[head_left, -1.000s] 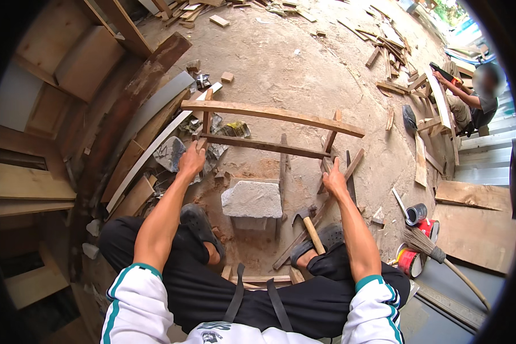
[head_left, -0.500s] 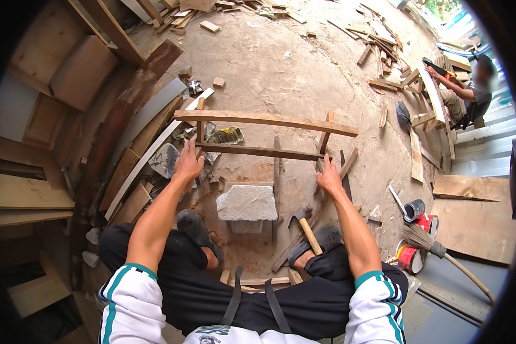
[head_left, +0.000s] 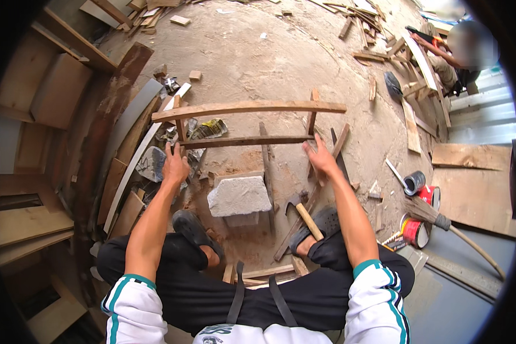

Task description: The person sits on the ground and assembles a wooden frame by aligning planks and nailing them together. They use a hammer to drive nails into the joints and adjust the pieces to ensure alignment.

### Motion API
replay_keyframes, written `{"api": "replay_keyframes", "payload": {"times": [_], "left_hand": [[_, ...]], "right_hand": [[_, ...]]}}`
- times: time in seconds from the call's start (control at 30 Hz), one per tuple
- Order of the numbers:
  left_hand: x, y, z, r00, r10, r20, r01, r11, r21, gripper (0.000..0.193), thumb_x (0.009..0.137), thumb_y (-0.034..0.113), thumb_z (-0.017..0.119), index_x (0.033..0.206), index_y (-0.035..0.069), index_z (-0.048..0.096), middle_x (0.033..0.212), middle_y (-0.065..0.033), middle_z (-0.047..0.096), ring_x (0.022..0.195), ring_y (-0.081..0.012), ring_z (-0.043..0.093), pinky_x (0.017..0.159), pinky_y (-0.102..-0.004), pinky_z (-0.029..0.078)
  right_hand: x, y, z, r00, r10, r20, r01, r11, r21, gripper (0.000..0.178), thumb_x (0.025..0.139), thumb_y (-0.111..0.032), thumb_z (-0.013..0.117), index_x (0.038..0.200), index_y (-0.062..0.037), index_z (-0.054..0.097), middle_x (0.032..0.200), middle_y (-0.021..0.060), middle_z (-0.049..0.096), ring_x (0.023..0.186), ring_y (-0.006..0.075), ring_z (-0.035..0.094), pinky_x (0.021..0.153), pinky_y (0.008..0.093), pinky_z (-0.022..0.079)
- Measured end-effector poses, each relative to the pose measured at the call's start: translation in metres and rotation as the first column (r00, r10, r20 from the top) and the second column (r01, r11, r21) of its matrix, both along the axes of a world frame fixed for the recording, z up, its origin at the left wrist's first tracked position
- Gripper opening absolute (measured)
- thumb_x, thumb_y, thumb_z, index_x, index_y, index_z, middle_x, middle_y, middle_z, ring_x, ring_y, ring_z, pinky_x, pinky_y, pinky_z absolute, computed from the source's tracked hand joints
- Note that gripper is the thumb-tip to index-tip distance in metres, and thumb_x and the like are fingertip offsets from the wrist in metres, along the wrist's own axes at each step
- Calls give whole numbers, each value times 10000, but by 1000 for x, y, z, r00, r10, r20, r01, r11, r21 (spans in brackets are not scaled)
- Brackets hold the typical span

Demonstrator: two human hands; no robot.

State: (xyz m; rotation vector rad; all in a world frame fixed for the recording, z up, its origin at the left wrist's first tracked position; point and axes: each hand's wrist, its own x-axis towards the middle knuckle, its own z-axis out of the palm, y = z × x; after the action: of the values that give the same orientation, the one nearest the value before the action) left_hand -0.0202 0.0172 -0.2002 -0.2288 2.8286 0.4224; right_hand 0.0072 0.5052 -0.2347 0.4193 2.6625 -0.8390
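Note:
A wooden frame (head_left: 249,107) of two long bars joined by short crosspieces is held out in front of me. My left hand (head_left: 175,164) is closed at the left end of its nearer, darker bar. Near that bar's right end, my right hand (head_left: 321,159) grips with the thumb apart from the fingers; part of the grip is hidden. Below the frame sits a rough pale concrete block (head_left: 239,195), between my feet. A hammer (head_left: 308,220) with a wooden handle leans by my right shoe, its head toward the block.
Boards and scrap wood (head_left: 137,135) line the left side, beside wooden shelving (head_left: 28,223). On the right lie paint cans (head_left: 414,182) and a broom (head_left: 441,222). A co-worker (head_left: 441,63) sits at the far right holding a long pale board (head_left: 421,60).
The frame has turned slightly, its right end now higher than before. Both hands stay at its nearer bar. The whole view has shifted, with the surroundings moving left and up.

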Motion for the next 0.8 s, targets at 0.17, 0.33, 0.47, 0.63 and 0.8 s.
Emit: {"api": "replay_keyframes", "payload": {"times": [0.17,0.33,0.47,0.63,0.8], "left_hand": [[2,-1,-3,945,-9,-327,25,999,44,545,926,321,600,1392,64,485,1499,-200,369,1314,-411,434,1053,-486,396],[16,8,-1,786,-265,-559,204,964,-171,392,919,269,616,1266,88,595,1361,-119,528,1321,-321,441,1114,-472,303],[53,40,20,671,-464,-578,372,886,-279,315,891,219,651,1185,107,626,1338,-80,550,1320,-276,450,1141,-473,272],[116,83,-3,758,-454,-468,479,875,-72,374,871,235,662,1207,87,590,1342,-129,524,1337,-326,422,1137,-485,277],[186,111,-20,934,-180,-308,253,943,218,563,868,291,674,1358,74,502,1487,-206,392,1387,-391,352,1136,-513,268]], "right_hand": [[74,64,-40,649,-754,103,667,499,-553,565,993,-518,452,1263,-24,501,1143,219,647,796,265,713,633,397,582],[175,48,-102,857,-380,348,349,925,151,673,850,-554,659,1126,59,637,1044,275,683,999,401,675,870,471,528],[165,-4,-87,834,-467,294,459,883,99,836,835,-557,680,1329,70,432,1258,309,583,1170,412,587,979,470,464],[170,10,-117,856,-359,373,444,879,-172,871,819,-384,756,1407,81,312,1272,318,568,1196,415,568,1000,433,459],[184,-10,-98,870,-366,331,391,920,-9,911,784,-277,784,1431,102,268,1280,326,560,1205,410,563,1009,425,460]]}}
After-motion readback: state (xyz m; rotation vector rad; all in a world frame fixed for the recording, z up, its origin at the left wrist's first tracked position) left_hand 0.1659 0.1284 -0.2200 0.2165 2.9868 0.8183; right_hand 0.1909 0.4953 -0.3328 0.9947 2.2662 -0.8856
